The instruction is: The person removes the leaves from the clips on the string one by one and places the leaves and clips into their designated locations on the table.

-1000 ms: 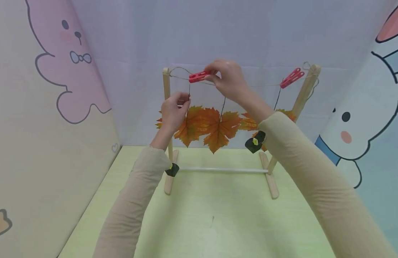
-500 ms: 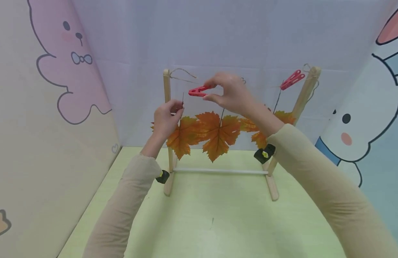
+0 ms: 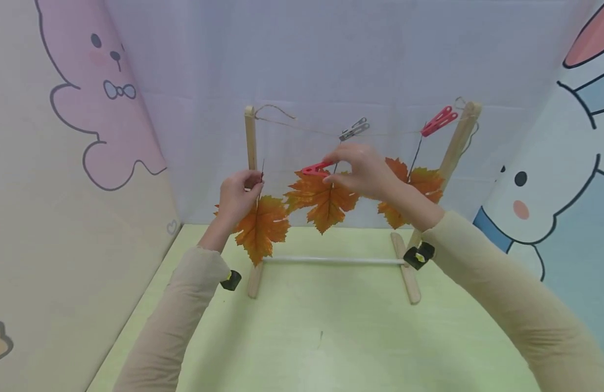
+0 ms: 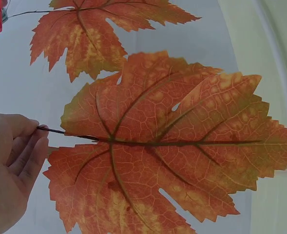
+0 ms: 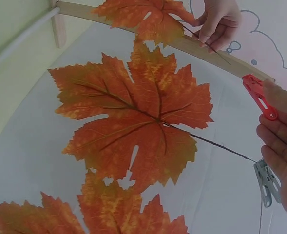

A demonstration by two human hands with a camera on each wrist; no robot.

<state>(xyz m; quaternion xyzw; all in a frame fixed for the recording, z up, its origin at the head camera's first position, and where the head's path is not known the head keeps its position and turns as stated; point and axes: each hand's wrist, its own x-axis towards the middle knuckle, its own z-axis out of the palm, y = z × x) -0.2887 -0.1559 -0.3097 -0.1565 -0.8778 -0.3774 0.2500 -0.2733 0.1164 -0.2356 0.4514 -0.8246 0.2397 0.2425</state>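
Note:
My left hand pinches the thin dark stem of an orange maple leaf in front of the rack's left post. In the left wrist view this leaf fills the middle, its stem between thumb and fingers. My right hand holds a red clothespin by its handle end, below the string. Behind that clothespin, a second maple leaf hangs by its stem from a grey clothespin on the string. A third leaf hangs at the right from another red clothespin.
A wooden rack with a left post and right post carries the sagging twine. A white rod joins its feet on the pale green table. Cartoon-printed panels stand on both sides, with a white cloth behind.
The red clothespin has come off the string in my right hand and moved down. My left hand has drawn its leaf down and left, away from the string.

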